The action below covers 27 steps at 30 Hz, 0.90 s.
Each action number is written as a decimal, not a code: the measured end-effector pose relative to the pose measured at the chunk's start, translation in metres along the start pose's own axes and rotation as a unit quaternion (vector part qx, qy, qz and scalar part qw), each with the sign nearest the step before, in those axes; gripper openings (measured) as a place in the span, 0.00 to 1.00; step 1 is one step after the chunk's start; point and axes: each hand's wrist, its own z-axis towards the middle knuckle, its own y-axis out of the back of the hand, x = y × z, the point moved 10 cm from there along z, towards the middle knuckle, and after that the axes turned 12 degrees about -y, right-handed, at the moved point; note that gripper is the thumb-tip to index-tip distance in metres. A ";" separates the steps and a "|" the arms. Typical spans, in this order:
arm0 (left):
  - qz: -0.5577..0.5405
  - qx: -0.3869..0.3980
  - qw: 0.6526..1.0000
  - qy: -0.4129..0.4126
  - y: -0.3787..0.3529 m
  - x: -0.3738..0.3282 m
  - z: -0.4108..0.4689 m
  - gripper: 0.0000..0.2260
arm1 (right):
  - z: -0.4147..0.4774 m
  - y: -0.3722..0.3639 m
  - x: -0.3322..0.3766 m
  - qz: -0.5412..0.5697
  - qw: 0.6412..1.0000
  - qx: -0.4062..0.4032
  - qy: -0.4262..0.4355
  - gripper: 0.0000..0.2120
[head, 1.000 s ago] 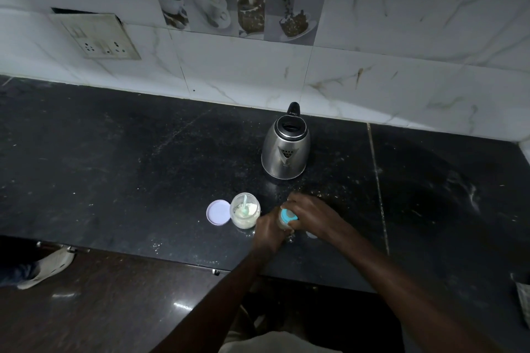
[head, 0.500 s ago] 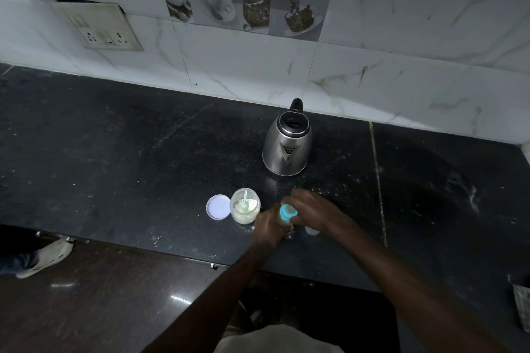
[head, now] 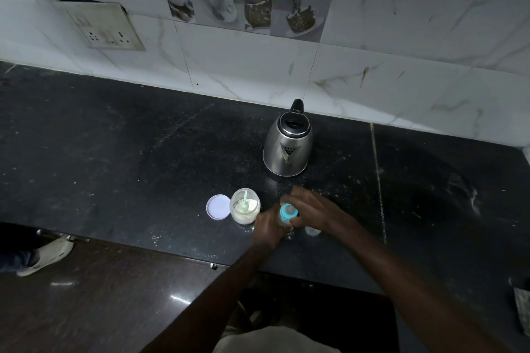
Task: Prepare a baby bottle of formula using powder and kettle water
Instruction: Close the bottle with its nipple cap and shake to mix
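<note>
A baby bottle with a blue collar and teat (head: 287,211) stands on the black counter (head: 114,157). My left hand (head: 268,228) grips the bottle's body from the left. My right hand (head: 311,206) holds the blue collar from the right. An open jar of pale formula powder (head: 244,206) with a scoop in it stands just left of the bottle. Its white lid (head: 218,206) lies flat beside it. The steel kettle (head: 288,146) stands behind, its lid open. A small clear cap (head: 312,231) lies by my right wrist.
Spilt powder specks dot the counter near the bottle. A tiled wall with a socket plate (head: 103,27) runs along the back. A person's shoe (head: 44,256) shows on the floor at lower left. A container's edge (head: 522,306) is at the far right.
Both hands stay on the bottle's blue top, shifting slightly around it. The view has tilted a little; nothing else on the counter has moved.
</note>
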 end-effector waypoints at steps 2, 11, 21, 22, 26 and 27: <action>-0.001 -0.003 1.000 0.000 0.001 0.000 -0.001 0.13 | 0.001 0.000 0.000 0.011 1.000 -0.002 -0.008 0.21; 0.014 -0.005 1.000 -0.022 0.002 -0.004 0.003 0.13 | 0.008 0.003 -0.008 -0.075 0.993 -0.046 -0.075 0.31; 0.008 -0.003 1.000 -0.013 0.001 -0.003 0.001 0.14 | 0.003 0.002 0.006 -0.087 0.996 -0.025 -0.022 0.24; 0.017 -0.003 1.000 -0.013 0.001 -0.002 0.001 0.12 | 0.005 0.002 0.007 -0.095 0.994 -0.030 -0.034 0.23; 0.023 -0.003 1.000 -0.010 0.001 -0.001 0.002 0.15 | 0.007 -0.001 0.011 -0.111 0.993 -0.016 -0.045 0.29; 0.017 -0.003 1.000 -0.010 0.000 0.000 0.002 0.16 | 0.006 -0.004 0.012 -0.096 0.995 -0.002 -0.032 0.31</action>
